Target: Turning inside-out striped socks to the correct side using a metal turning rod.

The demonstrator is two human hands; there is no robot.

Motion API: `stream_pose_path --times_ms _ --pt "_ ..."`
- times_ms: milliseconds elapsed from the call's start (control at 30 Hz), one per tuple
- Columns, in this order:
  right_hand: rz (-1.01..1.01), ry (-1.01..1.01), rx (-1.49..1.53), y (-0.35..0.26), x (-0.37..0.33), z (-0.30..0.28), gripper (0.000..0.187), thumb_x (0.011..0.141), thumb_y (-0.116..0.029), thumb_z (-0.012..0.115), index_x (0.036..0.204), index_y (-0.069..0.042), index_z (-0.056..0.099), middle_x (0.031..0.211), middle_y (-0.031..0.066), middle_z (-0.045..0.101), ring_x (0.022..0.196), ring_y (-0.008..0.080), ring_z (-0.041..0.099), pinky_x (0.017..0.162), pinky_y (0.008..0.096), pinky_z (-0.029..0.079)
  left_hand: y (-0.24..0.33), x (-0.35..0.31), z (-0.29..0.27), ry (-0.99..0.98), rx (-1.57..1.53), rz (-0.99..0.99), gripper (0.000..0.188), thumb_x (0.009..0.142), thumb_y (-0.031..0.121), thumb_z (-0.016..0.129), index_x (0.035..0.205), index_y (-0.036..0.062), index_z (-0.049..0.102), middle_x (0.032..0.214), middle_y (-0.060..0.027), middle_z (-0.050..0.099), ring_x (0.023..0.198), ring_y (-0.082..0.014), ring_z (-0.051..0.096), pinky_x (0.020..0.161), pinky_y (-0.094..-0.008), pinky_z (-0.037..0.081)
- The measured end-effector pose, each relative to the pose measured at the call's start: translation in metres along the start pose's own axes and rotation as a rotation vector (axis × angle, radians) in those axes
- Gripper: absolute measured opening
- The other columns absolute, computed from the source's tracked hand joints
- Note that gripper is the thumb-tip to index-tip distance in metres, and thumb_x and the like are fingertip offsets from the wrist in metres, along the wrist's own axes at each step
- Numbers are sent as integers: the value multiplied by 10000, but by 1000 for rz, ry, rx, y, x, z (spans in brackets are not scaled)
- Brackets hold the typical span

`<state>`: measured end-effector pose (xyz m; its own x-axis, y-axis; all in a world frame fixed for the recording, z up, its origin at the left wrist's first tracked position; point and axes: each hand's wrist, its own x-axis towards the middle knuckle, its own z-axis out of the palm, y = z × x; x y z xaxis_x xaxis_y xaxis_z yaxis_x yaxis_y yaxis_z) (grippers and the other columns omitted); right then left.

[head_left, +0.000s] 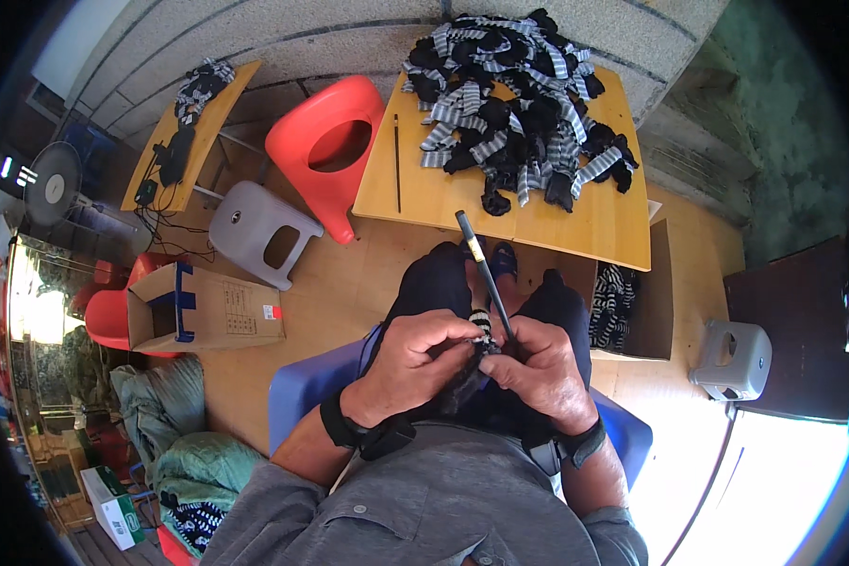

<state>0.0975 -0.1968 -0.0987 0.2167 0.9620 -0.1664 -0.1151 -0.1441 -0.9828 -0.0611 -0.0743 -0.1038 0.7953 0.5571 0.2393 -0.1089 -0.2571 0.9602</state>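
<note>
Over my lap, my left hand (415, 363) pinches a small black knit piece (462, 385) whose far end has black-and-white stripes. On its other side my right hand (542, 371) is closed, thumb and forefinger at the same piece. A slim dark rod (482, 264) with a pale label near its tip slants up and away from the right hand, held in its fingers. Most of the knit piece is covered by my fingers, so its exact kind is unclear. Ahead on the wooden table (387, 193) lies a heap of similar black and grey-striped knit pieces (528, 104).
Another thin dark stick (397, 160) lies on the table's left side. A carton (653, 302) of striped knit pieces stands right of my knees. Leftward are a red stool (297, 132), a grey stool (245, 226), an open cardboard box (226, 316) and green sacks (203, 462).
</note>
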Motion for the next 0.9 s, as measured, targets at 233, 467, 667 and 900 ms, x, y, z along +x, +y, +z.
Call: stream_pose_path --times_ms 233,467,667,900 --pt "-416 53 -359 -9 7 3 242 761 -30 751 965 34 638 743 110 588 630 182 573 590 306 449 3 -2 -3 -100 -92 -132 326 861 -120 554 1167 -8 545 957 -49 608 840 -96 594 717 -230 471" --pt "-211 -53 -279 -10 3 -2 181 767 -10 698 923 43 621 726 150 582 635 251 586 596 332 451 0 -4 -2 -247 -88 -161 450 892 -120 449 1309 15 349 1060 -74 547 964 -117 564 896 -261 426" --pt "-278 87 -374 4 6 6 135 752 21 669 869 32 603 714 143 567 642 235 582 589 329 450 -9 -5 4 -186 -105 -164 429 901 -109 418 1309 -1 347 1067 -76 535 965 -116 553 892 -268 431" --pt "-255 163 -329 -4 5 2 126 729 31 683 813 19 590 709 111 573 639 212 574 580 326 449 -3 10 6 -183 -13 38 406 885 -128 452 1262 -19 348 919 -164 618 818 -215 620 715 -310 470"
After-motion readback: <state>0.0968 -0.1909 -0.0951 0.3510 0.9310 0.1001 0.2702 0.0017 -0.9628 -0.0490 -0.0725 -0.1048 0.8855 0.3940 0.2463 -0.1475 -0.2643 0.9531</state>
